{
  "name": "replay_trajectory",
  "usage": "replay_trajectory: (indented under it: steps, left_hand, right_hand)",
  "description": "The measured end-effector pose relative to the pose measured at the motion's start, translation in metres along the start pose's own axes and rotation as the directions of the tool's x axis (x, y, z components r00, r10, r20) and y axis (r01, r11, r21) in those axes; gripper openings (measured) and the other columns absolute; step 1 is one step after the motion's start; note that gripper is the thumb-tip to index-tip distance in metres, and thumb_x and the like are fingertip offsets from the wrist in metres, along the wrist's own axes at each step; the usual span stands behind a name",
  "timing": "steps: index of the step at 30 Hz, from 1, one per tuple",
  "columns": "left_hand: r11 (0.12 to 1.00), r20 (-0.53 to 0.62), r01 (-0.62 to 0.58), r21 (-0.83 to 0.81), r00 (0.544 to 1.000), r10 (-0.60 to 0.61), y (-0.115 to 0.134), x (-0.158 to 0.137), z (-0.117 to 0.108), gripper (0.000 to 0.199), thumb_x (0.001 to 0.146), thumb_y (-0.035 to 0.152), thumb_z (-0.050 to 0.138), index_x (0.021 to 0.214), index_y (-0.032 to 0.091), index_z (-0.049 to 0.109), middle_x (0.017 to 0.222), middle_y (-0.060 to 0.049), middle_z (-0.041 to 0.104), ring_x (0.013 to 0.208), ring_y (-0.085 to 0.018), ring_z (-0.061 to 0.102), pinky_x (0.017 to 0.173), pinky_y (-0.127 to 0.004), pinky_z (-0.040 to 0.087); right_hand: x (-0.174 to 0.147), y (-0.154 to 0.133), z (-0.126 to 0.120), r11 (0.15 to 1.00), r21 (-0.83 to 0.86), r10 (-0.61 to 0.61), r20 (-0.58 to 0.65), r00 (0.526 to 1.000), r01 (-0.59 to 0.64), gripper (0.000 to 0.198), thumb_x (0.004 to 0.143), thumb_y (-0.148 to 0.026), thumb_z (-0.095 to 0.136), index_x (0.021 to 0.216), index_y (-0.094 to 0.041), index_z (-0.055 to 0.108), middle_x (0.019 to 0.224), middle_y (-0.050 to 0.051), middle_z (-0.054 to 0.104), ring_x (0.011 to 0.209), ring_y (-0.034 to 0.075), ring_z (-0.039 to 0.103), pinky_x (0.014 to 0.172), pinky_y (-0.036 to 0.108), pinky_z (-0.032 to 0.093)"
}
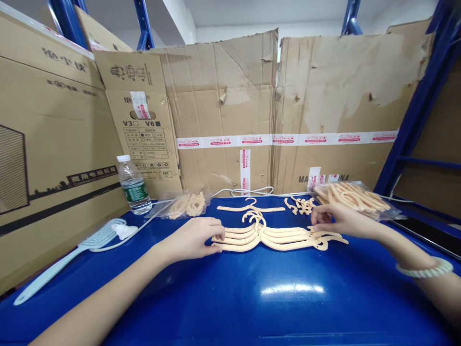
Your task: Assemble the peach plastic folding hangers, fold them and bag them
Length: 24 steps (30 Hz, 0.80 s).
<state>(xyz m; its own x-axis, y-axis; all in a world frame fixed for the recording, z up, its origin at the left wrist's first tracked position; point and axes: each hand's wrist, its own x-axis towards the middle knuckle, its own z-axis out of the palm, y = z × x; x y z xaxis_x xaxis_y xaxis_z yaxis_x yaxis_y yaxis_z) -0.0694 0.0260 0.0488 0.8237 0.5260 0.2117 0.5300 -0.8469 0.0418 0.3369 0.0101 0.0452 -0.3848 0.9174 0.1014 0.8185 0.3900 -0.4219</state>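
Blue tabletop, left hand and right hand curled astride hangers.

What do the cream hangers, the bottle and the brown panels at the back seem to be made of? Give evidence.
Hangers: probably plastic with a smooth, satin look; even colour and rounded, moulded-looking shapes.
Bottle: likely thin plastic, clear and glossy; liquid shows through its walls.
Panels: cardboard, matt; creases and torn surface paper show.
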Motion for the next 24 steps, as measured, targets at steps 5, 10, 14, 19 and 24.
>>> replay_trajectory:
  steps: [5,10,14,19,24]
  left_hand:
    - [1.0,-0.017,-0.022,-0.004,1.0,0.022,0.0012,-0.0002,-0.0006,0.006,0.081,0.023,0.063,0.086,0.02,0.06,0.086,0.0,0.063,0.077,-0.015,0.058,0.067,-0.023,0.04]
    - [0.999,-0.007,-0.026,-0.021,1.0,0.026,0.0024,-0.0004,-0.0029,0.008,0.08,0.021,0.064,0.086,0.02,0.06,0.085,0.0,0.062,0.078,-0.015,0.058,0.068,-0.023,0.041]
    - [0.999,-0.008,-0.022,-0.033,1.0,0.022,0.0003,-0.0008,-0.0034,0.008,0.079,0.02,0.065,0.086,0.019,0.06,0.086,0.0,0.063,0.078,-0.015,0.059,0.069,-0.024,0.041]
    - [0.998,-0.043,-0.01,-0.055,0.999,0.007,-0.0009,-0.0001,-0.0023,0.004,0.082,0.021,0.062,0.086,0.019,0.06,0.086,-0.001,0.064,0.078,-0.015,0.059,0.068,-0.024,0.042]
    - [0.998,-0.082,0.015,-0.064,0.996,-0.02,-0.0041,0.001,-0.001,0.008,0.087,0.024,0.057,0.086,0.018,0.062,0.084,-0.002,0.063,0.078,-0.015,0.058,0.069,-0.026,0.043]
  right_hand:
    - [0.0025,0.0029,0.0006,1.0,0.005,-0.026,-0.214,0.977,0.027,0.044,0.082,-0.061,0.052,0.076,-0.018,0.061,0.06,0.001,0.055,0.057,0.015,0.047,0.055,0.028,0.034]
    - [0.0024,0.0035,0.0016,1.0,-0.001,-0.014,-0.323,0.946,0.015,0.043,0.082,-0.061,0.053,0.075,-0.019,0.061,0.06,0.001,0.056,0.057,0.016,0.049,0.056,0.029,0.034]
    - [0.0028,0.004,0.0021,1.0,0.023,0.023,-0.397,0.918,-0.015,0.043,0.082,-0.061,0.052,0.075,-0.019,0.061,0.058,0.002,0.055,0.057,0.017,0.048,0.056,0.03,0.035]
    - [0.0033,0.0034,0.0017,0.997,0.035,0.071,-0.467,0.881,-0.062,0.044,0.079,-0.063,0.053,0.073,-0.02,0.061,0.058,0.002,0.057,0.057,0.018,0.049,0.055,0.031,0.036]
    - [0.0043,0.0038,0.0039,0.993,0.081,0.118,-0.514,0.85,-0.088,0.048,0.076,-0.066,0.054,0.072,-0.019,0.061,0.058,0.003,0.058,0.056,0.017,0.051,0.053,0.03,0.037]
